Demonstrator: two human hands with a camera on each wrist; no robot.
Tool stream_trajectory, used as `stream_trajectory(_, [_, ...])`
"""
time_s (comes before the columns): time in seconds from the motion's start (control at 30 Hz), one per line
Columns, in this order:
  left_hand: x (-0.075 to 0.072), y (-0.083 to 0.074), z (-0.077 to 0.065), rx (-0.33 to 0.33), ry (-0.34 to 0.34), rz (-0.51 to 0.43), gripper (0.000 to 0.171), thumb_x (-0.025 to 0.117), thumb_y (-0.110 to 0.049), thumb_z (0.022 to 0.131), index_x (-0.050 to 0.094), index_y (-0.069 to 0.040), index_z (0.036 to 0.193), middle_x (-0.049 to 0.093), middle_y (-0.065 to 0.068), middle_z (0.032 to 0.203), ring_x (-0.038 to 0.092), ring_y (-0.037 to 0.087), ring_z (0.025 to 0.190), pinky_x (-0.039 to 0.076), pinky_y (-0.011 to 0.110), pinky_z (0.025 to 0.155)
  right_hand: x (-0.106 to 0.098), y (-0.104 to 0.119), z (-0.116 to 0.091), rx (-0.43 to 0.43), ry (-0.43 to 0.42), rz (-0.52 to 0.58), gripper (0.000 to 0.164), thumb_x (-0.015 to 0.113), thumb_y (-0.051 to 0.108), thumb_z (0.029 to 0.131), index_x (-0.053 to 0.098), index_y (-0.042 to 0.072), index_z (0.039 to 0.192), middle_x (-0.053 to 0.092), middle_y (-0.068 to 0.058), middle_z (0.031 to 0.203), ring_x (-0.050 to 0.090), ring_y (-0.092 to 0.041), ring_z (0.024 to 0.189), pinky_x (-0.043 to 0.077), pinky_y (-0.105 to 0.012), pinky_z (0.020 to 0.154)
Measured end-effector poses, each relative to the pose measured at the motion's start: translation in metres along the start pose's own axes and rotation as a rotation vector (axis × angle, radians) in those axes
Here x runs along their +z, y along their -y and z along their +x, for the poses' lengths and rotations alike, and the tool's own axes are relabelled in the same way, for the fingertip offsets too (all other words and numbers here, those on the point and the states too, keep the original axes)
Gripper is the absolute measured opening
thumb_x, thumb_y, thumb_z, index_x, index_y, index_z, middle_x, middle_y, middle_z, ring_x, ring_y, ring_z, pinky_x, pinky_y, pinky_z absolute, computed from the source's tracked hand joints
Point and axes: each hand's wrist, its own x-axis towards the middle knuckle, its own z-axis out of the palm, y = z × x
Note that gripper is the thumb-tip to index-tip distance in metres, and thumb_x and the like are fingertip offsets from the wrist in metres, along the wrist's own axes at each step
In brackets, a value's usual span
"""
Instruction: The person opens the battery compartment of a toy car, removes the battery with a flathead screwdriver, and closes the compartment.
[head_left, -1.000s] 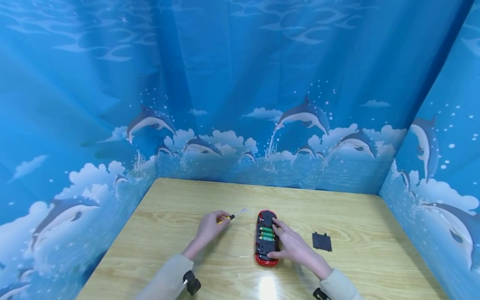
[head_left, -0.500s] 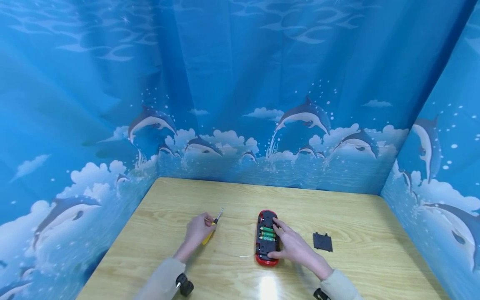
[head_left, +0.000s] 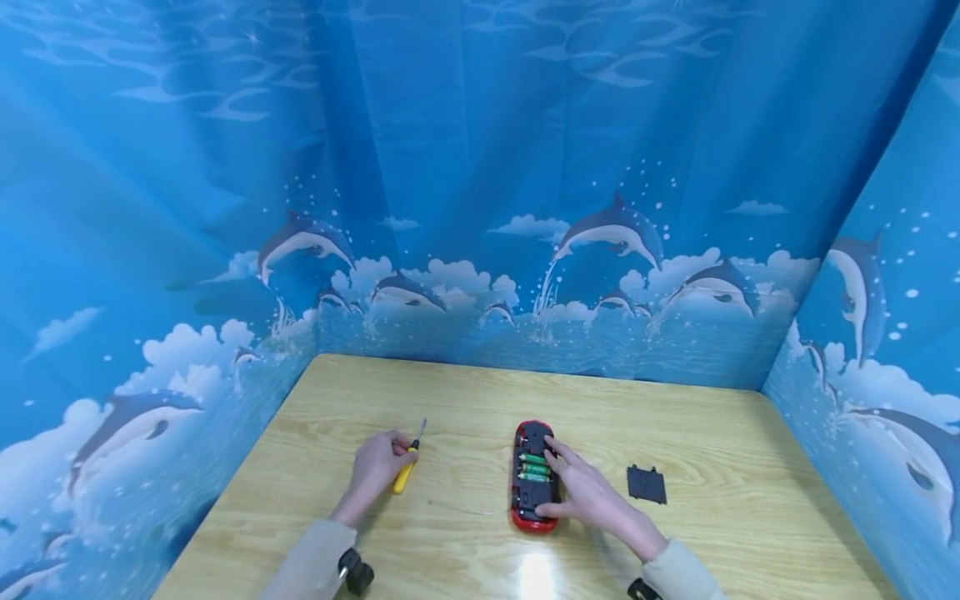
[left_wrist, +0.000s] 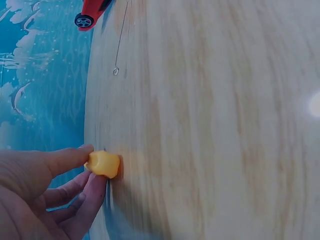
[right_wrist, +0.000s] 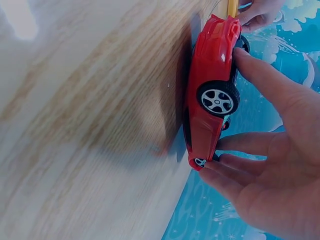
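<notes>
A red toy car (head_left: 534, 526) lies wheels up on the table, its black underside showing. Several green batteries (head_left: 534, 468) sit in its uncovered compartment. My right hand (head_left: 588, 492) rests over the car, thumb near one end and fingers toward the other; in the right wrist view the fingertips touch the car's underside edge beside the wheels (right_wrist: 218, 101). Left of the car, my left hand (head_left: 375, 467) pinches a screwdriver (head_left: 403, 477) with a yellow handle, its metal tip pointing away from me. The left wrist view shows the handle's end (left_wrist: 104, 164) between thumb and fingers.
A black battery cover (head_left: 647, 485) lies right of the car. One thin wire ending in a small loop (left_wrist: 116, 71) stretches across the wooden table (head_left: 720, 433) toward the car. Blue dolphin curtains (head_left: 450, 167) hang round the table's back and sides.
My left hand has moved left, away from the car, with the screwdriver, whose tip has swung from pointing right to pointing away from me. The right hand stays on the car.
</notes>
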Motion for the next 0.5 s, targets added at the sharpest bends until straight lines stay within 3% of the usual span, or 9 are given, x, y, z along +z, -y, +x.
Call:
stream_trajectory(0.17, [-0.002, 0.001, 0.003, -0.028, 0.033, 0.011, 0.029, 0.076, -0.027, 0.073, 0.066, -0.009, 0.092, 0.064, -0.002, 0.075, 0.056, 0.01, 0.065, 0.044, 0.027, 0.058, -0.001, 0.001, 0.0, -0.002, 0.002, 0.017, 0.094, 0.075, 0.048, 0.067, 0.038, -0.004, 0.136, 0.02, -0.015, 0.151, 0.035, -0.04, 0.128, 0.039, -0.051, 0.098])
stream_trajectory(0.27, [-0.003, 0.0, 0.003, -0.02, 0.021, 0.033, 0.032, 0.075, -0.029, 0.074, 0.065, -0.009, 0.098, 0.065, -0.001, 0.081, 0.058, 0.012, 0.07, 0.046, 0.029, 0.062, -0.001, 0.001, -0.001, -0.002, 0.005, 0.018, 0.093, 0.074, 0.048, 0.068, 0.038, -0.003, 0.136, 0.02, -0.015, 0.151, 0.035, -0.039, 0.128, 0.039, -0.051, 0.098])
stream_trajectory(0.37, [-0.004, -0.007, 0.002, 0.042, -0.044, 0.055, 0.034, 0.072, -0.029, 0.078, 0.064, -0.009, 0.104, 0.067, 0.001, 0.089, 0.061, 0.016, 0.078, 0.049, 0.033, 0.066, -0.001, 0.0, -0.001, -0.004, 0.008, 0.018, 0.092, 0.074, 0.048, 0.068, 0.038, -0.003, 0.136, 0.019, -0.015, 0.151, 0.035, -0.039, 0.129, 0.039, -0.052, 0.098])
stream_trajectory(0.5, [0.0, -0.025, -0.004, 0.191, -0.151, 0.062, 0.035, 0.067, -0.027, 0.084, 0.062, -0.009, 0.113, 0.066, 0.008, 0.105, 0.061, 0.025, 0.094, 0.051, 0.041, 0.077, -0.001, 0.0, -0.001, -0.005, 0.014, 0.018, 0.092, 0.073, 0.048, 0.069, 0.037, -0.002, 0.137, 0.019, -0.015, 0.152, 0.034, -0.039, 0.129, 0.038, -0.052, 0.099])
